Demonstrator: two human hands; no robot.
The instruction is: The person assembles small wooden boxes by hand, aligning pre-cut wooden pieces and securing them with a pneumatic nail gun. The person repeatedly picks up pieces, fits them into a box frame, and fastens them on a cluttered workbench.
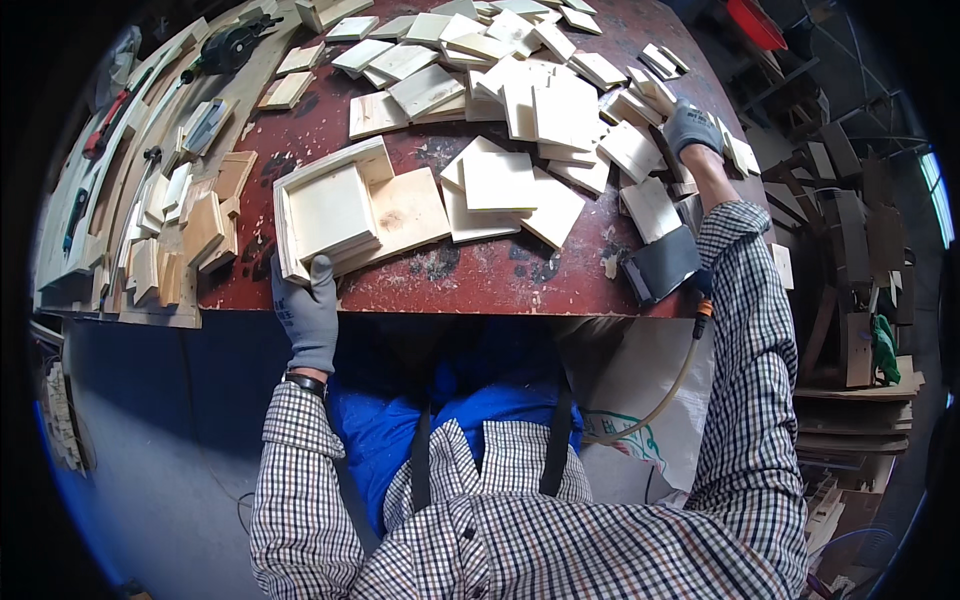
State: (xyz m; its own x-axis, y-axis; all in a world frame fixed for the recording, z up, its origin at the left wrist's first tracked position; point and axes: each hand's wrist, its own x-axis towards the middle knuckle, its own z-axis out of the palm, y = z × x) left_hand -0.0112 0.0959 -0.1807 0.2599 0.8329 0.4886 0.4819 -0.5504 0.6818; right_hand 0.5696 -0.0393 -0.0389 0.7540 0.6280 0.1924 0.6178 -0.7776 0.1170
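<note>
One head-worn fisheye view looks steeply down from above the person's chest onto the red tabletop (pixel 420 285), facing forward across it. The tabletop's near edge crosses mid-frame; its far end bends toward the upper rim. The checked sleeves enter from the lower edge, close beneath the lens.

The fingertips of the left hand (pixel 307 308) are being hidden behind the near rim of the shallow wooden tray (pixel 325 210) at the workbench's (pixel 480 285) front edge. The right hand's (pixel 692 128) fingers are being covered by the small wooden blocks (pixel 640 100) near the right edge, so its grip cannot be told. The green power tool (pixel 228 45) at the far left corner is being blurred by the lens rim.
</note>
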